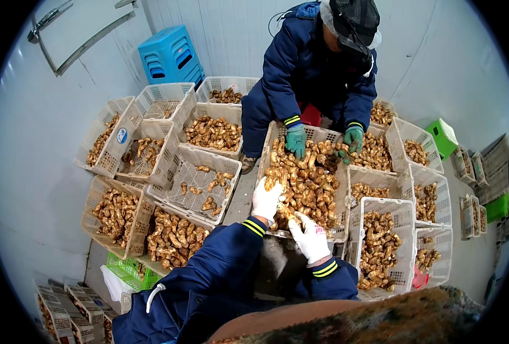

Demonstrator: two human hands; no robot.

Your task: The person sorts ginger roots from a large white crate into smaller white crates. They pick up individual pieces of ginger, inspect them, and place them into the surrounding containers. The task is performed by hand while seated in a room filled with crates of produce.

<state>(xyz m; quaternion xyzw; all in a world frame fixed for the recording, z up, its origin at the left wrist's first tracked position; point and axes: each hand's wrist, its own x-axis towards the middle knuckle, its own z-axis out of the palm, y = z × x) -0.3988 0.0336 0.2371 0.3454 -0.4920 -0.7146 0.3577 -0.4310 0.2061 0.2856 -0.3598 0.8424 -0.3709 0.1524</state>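
Note:
Before me stands a white plastic crate [343,202] heaped with brown, knobbly mushrooms [312,189]. My left hand [266,200], in a white glove, is at the crate's near left corner, against the mushrooms; whether its fingers hold one is hidden. My right hand [309,237], gloved in white too, reaches over the near edge, with thumb and fingers at a pale mushroom [285,211]; its grip is not clear. Across the crate a co-worker in green gloves has one hand [296,141] on the heap and the other [353,142] near the far right corner, by a mushroom.
More crates of mushrooms crowd both sides, among them a sparsely filled crate [194,189] at left and a tall one [405,241] at right. Blue stacked stools [168,56] stand by the wall. A green basket [130,271] is at lower left, a green stool [441,137] at right.

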